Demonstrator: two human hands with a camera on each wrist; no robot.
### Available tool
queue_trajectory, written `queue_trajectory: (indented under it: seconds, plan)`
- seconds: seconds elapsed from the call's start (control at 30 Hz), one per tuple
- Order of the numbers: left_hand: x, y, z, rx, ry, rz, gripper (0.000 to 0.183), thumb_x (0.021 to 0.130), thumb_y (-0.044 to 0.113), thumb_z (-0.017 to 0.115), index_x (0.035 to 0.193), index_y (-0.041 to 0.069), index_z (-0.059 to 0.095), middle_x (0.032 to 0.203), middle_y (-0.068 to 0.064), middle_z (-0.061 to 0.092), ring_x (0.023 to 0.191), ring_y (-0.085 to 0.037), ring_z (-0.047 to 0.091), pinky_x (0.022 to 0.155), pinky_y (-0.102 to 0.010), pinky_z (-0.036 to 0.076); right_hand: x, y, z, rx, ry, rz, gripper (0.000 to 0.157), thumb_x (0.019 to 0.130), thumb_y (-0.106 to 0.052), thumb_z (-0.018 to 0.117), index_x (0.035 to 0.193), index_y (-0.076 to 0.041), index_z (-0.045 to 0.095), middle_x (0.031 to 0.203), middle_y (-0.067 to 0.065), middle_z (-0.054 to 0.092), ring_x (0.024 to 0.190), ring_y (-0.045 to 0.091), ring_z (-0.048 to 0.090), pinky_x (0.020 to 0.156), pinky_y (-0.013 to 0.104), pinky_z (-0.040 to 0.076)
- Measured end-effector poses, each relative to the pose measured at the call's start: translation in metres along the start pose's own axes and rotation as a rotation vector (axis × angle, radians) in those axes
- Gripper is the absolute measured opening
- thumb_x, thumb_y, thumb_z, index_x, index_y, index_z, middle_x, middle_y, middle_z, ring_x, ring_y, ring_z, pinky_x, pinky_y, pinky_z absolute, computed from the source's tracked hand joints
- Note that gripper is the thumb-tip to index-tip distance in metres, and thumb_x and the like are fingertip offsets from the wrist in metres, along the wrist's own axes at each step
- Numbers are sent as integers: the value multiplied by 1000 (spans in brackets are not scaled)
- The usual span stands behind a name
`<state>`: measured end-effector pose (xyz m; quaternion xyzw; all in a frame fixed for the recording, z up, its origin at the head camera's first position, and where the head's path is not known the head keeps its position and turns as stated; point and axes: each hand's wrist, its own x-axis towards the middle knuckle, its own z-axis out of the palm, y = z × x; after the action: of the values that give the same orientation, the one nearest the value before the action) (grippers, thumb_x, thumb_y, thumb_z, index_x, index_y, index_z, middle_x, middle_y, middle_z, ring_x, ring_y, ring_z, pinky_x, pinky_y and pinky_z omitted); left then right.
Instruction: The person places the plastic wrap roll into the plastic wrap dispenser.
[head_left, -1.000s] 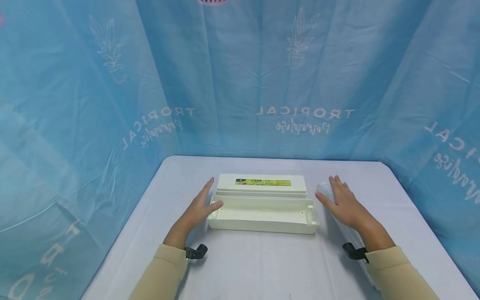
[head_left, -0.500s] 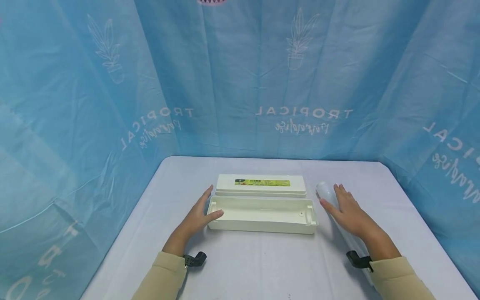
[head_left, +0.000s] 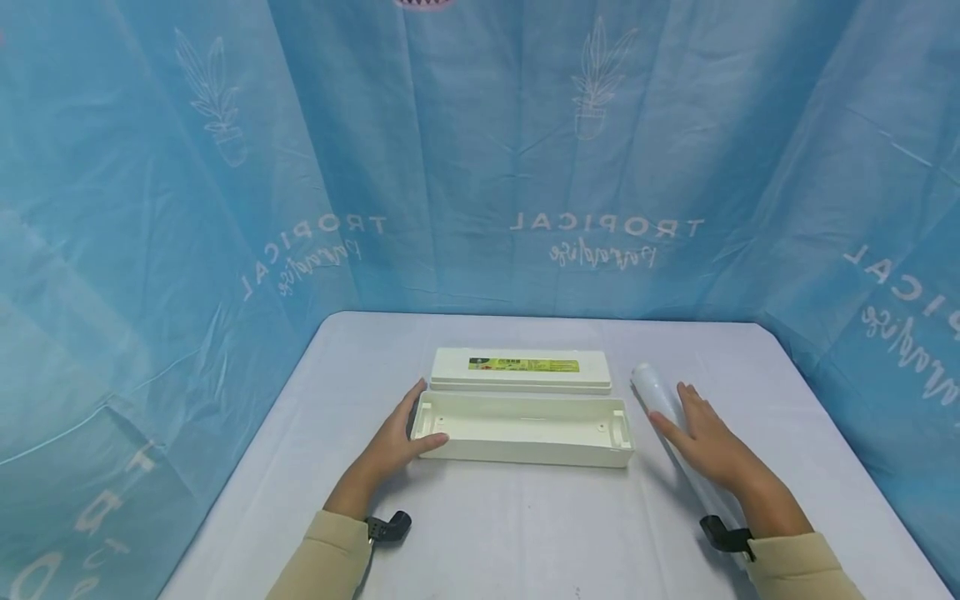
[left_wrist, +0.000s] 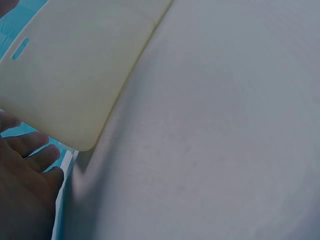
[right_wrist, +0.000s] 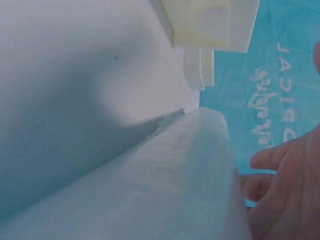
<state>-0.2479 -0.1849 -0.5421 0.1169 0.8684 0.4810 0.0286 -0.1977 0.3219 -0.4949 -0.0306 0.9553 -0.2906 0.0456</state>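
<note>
A cream plastic box [head_left: 525, 454], long and shallow, lies with its hollow side up. My left hand [head_left: 390, 446] is at its left end, fingers extended along the outside and thumb at the front wall. The left wrist view has those fingers [left_wrist: 35, 145] beside the corner of the box [left_wrist: 85, 65]. To the right, a long roll of clear plastic film [head_left: 652, 387] lies at a slant. Over its right side is my right hand [head_left: 708, 442], fingers straight and thumb spread across the roll. That hand and forearm hide part of the roll.
Just behind the box sits a matching white lid [head_left: 450, 367] with a yellow-green label [head_left: 525, 364]. Both rest on a white-covered table [head_left: 570, 533]. Blue printed curtains [head_left: 480, 167] surround the table's back and sides.
Both hands have drawn back slightly toward the person. The right hand has also shifted right, uncovering the roll's far end. The left thumb has come down to the box's front wall.
</note>
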Motion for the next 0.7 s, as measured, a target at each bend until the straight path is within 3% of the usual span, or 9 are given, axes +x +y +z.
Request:
queue_trajectory:
  seconds: [0.4, 0.57, 0.7]
  plan:
    - [1, -5, 2, -108, -26, 8, 129, 74, 39, 99, 170, 16, 16, 171, -4, 26, 153, -33, 30, 121, -54, 26, -7, 7, 2, 0, -7, 6, 102, 106, -65, 43, 163, 12, 5, 165, 40, 8, 147, 64, 16, 107, 83, 24]
    - [2, -7, 3, -128, -22, 27, 130, 72, 37, 100, 170, 15, 18, 170, -4, 29, 150, -33, 37, 119, -50, 32, -9, 9, 4, -6, -12, 2, 102, 106, -64, 44, 162, 13, 6, 163, 43, 12, 141, 63, 29, 100, 81, 37]
    - [3, -8, 4, -128, -10, 29, 128, 71, 37, 101, 169, 16, 21, 169, -5, 32, 149, -33, 39, 117, -49, 35, -10, 11, 4, -18, -47, 42, 108, 104, -68, 46, 163, 11, 2, 159, 43, 21, 126, 57, 47, 86, 73, 51]
